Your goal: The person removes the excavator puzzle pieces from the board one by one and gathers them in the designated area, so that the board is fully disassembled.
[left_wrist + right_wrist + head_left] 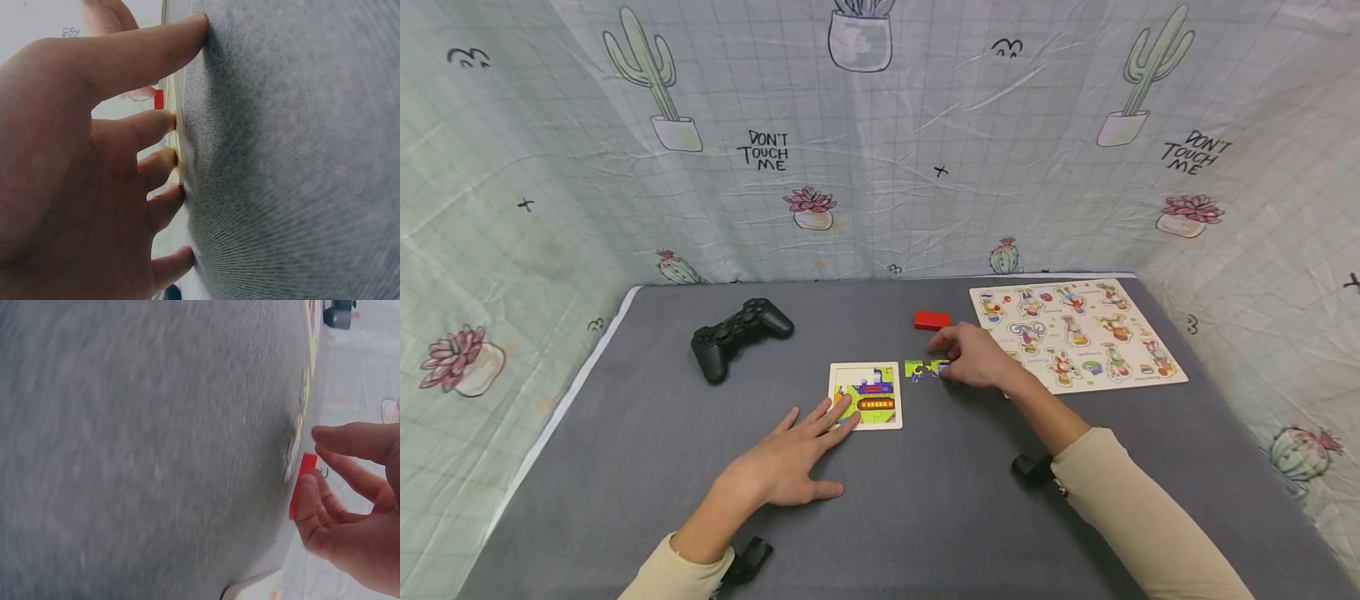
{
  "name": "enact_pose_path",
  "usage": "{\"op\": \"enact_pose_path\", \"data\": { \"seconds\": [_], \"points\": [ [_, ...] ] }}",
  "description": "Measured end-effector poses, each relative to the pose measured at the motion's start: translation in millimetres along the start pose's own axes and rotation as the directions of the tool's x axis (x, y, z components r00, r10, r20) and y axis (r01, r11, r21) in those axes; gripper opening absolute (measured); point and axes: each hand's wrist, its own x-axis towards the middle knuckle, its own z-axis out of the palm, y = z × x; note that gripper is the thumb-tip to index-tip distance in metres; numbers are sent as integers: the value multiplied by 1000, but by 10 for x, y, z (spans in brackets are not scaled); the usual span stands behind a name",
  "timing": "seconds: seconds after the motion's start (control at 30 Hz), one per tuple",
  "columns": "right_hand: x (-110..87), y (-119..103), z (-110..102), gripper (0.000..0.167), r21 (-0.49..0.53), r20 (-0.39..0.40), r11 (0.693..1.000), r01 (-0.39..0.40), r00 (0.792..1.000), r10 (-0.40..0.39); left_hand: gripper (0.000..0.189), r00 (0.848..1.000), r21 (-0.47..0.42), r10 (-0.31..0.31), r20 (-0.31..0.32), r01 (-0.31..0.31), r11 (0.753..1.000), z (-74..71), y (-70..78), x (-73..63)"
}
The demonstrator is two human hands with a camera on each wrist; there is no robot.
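A square wooden jigsaw tray [863, 365] with a tracked-vehicle picture lies in the middle of the table. My left hand [786, 462] is spread flat, its fingertips resting on the tray's left part and the thumb on the cloth. Right of the tray are small green-and-purple jigsaw pieces [913, 367]. Over the right-hand one hovers my right hand [977, 357], fingers bent and thumb apart from them. The right wrist view shows a gap between this hand [350, 494] and the pieces [295, 440], with nothing held. Part of the tray's picture is hidden under the left fingers.
Just beyond the right hand sits a red block [932, 320]. A black game controller [741, 333] lies at the back left. At the back right is a large picture board [1045, 379] with animal figures. Grey cloth [925, 525] covers the table, with a printed curtain [880, 125] around it.
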Motion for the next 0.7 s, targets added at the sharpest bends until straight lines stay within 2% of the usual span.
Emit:
{"op": "enact_pose_path", "data": {
  "seconds": [0.13, 0.3, 0.53, 0.7],
  "points": [
    [4, -75, 44, 34, 17, -47, 1000, 22, 999, -21, 94, 1000, -1, 3, -4, -3, 1000, 12, -5, 6],
    [30, -181, 123, 34, 91, -61, 994, 54, 997, -48, 94, 1000, -3, 2, -4, -2, 1000, 11, -8, 7],
    [97, -330, 262, 32, 151, -36, 984, 94, 995, -90, 94, 1000, -6, -6, 1, 6, 1000, 5, -4, 9],
    [146, -427, 357, 32, 145, -3, 987, 75, 997, -76, 94, 1000, 3, -8, 6, 8, 1000, 14, -6, 15]
  ]
}}
